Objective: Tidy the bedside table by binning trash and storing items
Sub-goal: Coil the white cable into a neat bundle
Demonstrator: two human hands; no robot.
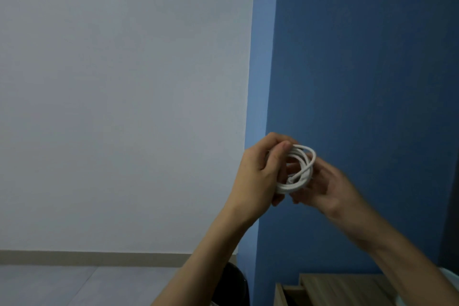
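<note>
White cable (296, 169) coil sits gripped in the curled left hand (258, 176); the right hand (330, 189) (blurred) touches it, grip unclear.

A pale grey wall (119, 107) fills the side toward nine o'clock, meeting a deep blue wall (360, 57) that takes the three o'clock side. Down at seven o'clock a beige skirting board (87, 258) runs above the grey floor (74, 285).

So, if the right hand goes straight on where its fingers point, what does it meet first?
The cable, coiled and gripped by the left hand. The right hand points left at it and looks to be right at the coil, though blur hides any contact.
</note>
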